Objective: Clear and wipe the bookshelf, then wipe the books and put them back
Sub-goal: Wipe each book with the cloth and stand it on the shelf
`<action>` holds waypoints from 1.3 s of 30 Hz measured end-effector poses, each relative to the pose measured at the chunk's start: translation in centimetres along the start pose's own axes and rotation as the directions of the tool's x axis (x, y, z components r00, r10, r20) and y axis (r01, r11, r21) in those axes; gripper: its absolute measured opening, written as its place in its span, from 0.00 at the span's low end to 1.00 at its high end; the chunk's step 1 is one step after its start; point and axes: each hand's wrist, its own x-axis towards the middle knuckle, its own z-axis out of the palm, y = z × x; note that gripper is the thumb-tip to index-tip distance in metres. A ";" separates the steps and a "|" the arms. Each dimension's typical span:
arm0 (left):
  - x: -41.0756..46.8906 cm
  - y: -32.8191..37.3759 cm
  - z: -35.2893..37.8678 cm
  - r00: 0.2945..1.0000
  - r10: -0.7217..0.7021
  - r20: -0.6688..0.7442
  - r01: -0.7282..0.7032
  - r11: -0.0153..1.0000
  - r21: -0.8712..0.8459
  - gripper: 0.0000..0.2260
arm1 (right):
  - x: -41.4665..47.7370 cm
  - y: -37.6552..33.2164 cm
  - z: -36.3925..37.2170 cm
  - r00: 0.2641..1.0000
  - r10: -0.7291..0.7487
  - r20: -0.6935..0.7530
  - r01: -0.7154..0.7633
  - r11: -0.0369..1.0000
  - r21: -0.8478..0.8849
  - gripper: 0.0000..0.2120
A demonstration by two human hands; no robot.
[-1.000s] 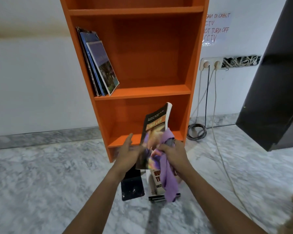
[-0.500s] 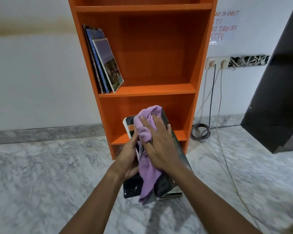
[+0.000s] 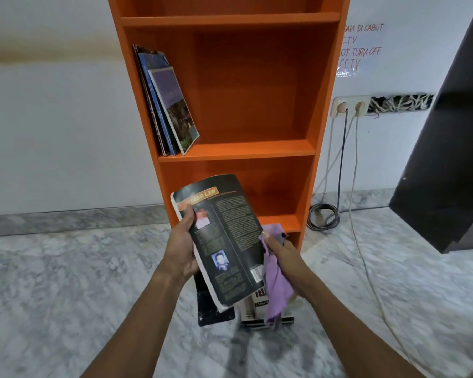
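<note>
Black book (image 3: 227,241) held back cover up before our orange bookshelf (image 3: 238,150), our left hand (image 3: 180,249) gripping its left edge, our right hand (image 3: 284,255) clutching the purple cloth (image 3: 276,285) against its right edge, more books (image 3: 213,315) on the floor (image 3: 66,296) beneath us

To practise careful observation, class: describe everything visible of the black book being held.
The black paperback shows a cover with an orange band reading CYBER LAW, columns of fine white print, two small pictures and a white label near its lower right corner. White page edges show along its left side. Closed and tilted, it is held up before the orange bookshelf. The left hand grips its left edge, thumb on the cover; the right hand, holding a purple cloth, touches its right edge.
</note>
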 end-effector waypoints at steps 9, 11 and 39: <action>1.5 0.1 -1.6 0.960 0.117 -0.255 0.032 0.858 0.513 0.16 | 0.1 0.2 -0.3 0.999 -0.034 -0.043 0.035 0.999 0.023 0.09; 2.4 -1.6 -1.9 0.942 0.153 -0.300 0.077 0.770 0.634 0.24 | 0.2 -0.6 0.4 0.970 -0.183 -0.161 0.150 0.969 -0.196 0.04; 8.6 14.6 9.4 0.659 0.743 -0.119 -0.385 0.469 0.795 0.15 | 8.1 -13.7 5.2 0.871 -0.482 -0.092 0.405 0.813 -0.419 0.13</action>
